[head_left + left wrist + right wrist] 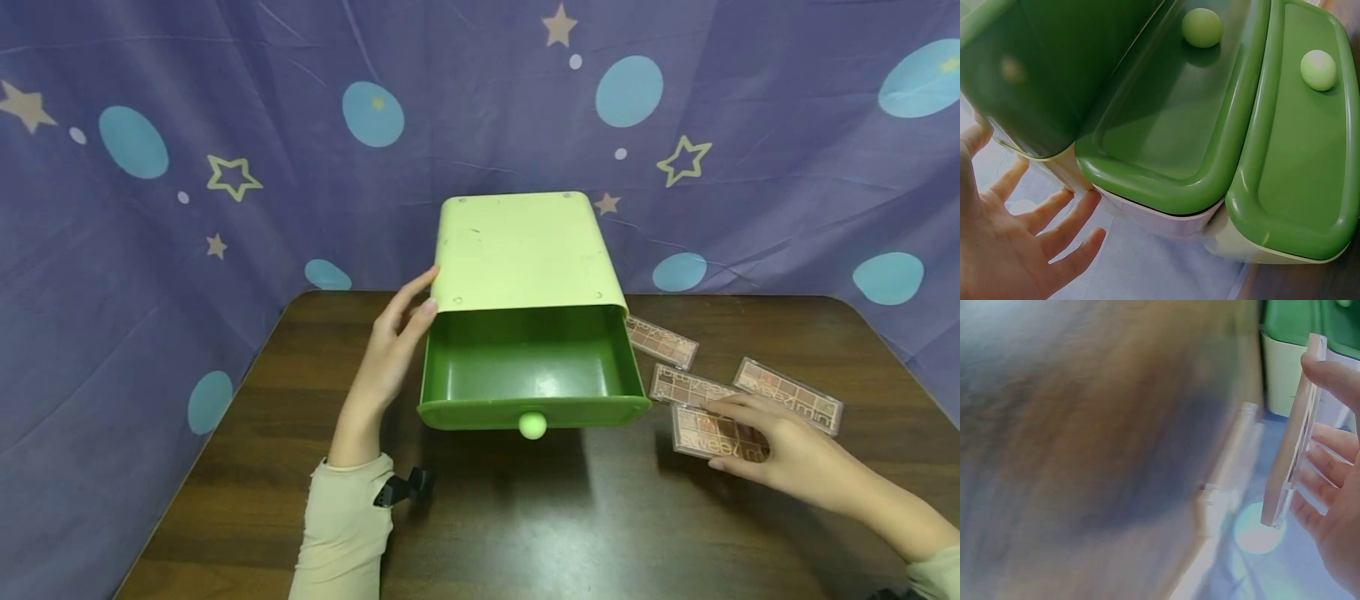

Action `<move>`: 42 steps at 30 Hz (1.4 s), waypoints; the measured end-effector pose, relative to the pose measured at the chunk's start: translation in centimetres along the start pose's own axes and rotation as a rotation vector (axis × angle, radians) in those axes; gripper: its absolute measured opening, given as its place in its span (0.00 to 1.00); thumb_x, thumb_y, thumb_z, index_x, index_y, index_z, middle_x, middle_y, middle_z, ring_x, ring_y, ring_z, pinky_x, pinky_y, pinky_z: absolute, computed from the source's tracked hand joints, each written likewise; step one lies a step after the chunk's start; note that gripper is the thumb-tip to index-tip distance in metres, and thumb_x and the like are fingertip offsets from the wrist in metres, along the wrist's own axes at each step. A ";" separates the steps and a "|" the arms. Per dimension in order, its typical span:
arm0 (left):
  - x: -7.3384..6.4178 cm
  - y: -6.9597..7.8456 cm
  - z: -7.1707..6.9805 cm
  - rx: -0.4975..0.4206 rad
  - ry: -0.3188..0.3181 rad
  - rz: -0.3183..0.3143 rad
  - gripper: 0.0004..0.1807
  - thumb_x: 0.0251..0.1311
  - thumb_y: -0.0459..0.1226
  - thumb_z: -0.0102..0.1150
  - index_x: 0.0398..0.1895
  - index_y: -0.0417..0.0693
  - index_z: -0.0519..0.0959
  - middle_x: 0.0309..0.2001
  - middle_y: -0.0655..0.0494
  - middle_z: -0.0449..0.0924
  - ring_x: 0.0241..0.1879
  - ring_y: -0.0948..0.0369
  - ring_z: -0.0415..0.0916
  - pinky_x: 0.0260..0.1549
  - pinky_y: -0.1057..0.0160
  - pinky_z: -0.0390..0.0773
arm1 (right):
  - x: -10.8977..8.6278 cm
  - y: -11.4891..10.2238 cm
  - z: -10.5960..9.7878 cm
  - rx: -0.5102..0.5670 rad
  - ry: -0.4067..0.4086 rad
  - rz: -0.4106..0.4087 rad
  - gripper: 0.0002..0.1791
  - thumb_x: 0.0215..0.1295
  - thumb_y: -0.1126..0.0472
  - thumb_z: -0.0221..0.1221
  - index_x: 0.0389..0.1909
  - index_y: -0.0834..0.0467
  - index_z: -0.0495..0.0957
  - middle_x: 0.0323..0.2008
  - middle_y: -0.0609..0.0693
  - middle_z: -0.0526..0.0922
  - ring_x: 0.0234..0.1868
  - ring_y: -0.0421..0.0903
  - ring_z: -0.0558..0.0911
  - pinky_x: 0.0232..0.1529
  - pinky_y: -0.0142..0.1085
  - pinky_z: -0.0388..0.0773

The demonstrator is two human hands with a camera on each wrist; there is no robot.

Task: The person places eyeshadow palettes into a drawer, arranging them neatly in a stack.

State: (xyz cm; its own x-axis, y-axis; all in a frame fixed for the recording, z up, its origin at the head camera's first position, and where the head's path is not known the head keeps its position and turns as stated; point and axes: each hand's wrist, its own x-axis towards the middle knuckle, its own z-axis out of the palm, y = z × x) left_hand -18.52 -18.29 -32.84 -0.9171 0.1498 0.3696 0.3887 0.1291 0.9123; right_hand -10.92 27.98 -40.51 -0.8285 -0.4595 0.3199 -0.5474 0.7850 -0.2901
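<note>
A desktop drawer cabinet [525, 250] with a pale green top has its upper green drawer [532, 414] pulled out, its round knob [532, 426] at the front. My left hand [390, 350] touches the cabinet's left side with loosely extended fingers; in the left wrist view the hand [1035, 237] is spread beside the drawers. On the right, my right hand [787, 450] pinches an eyeshadow palette [705, 432] between thumb and fingers. Seen edge-on in the right wrist view, this palette [1294, 437] stands off the tabletop, its far side hidden.
More clear-lidded eyeshadow palettes lie on the wooden table [480, 533]: one by the cabinet [663, 342], one in the middle [686, 385], one farther right [791, 396]. Two closed lower drawers [1154, 137] show in the left wrist view. A patterned purple curtain [480, 108] hangs behind.
</note>
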 end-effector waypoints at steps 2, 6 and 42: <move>0.0 0.0 0.0 0.003 -0.001 -0.003 0.26 0.73 0.42 0.49 0.73 0.55 0.67 0.71 0.63 0.63 0.68 0.62 0.61 0.63 0.50 0.64 | 0.1 -0.4 -0.6 -0.001 0.012 -0.002 0.37 0.45 0.51 0.78 0.58 0.56 0.79 0.54 0.52 0.80 0.53 0.51 0.77 0.50 0.22 0.66; 0.0 0.0 0.0 0.011 0.000 -0.004 0.26 0.73 0.43 0.49 0.73 0.54 0.67 0.72 0.63 0.63 0.69 0.62 0.60 0.63 0.50 0.64 | 0.6 -1.2 -1.8 0.016 0.065 -0.047 0.40 0.41 0.55 0.80 0.61 0.53 0.78 0.52 0.45 0.79 0.54 0.39 0.74 0.53 0.16 0.60; 0.0 -0.1 0.0 0.030 0.001 0.001 0.26 0.74 0.44 0.48 0.73 0.57 0.66 0.72 0.64 0.62 0.71 0.63 0.56 0.65 0.50 0.62 | 10.1 -9.8 -5.8 0.444 0.311 -0.492 0.26 0.65 0.49 0.65 0.53 0.66 0.82 0.53 0.58 0.83 0.55 0.46 0.76 0.53 0.30 0.69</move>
State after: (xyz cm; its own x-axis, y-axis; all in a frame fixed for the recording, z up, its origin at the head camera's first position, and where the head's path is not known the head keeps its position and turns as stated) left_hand -18.49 -18.28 -32.92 -0.9167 0.1486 0.3708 0.3922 0.1582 0.9062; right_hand -13.20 18.08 -29.18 -0.4384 -0.5247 0.7297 -0.8987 0.2454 -0.3634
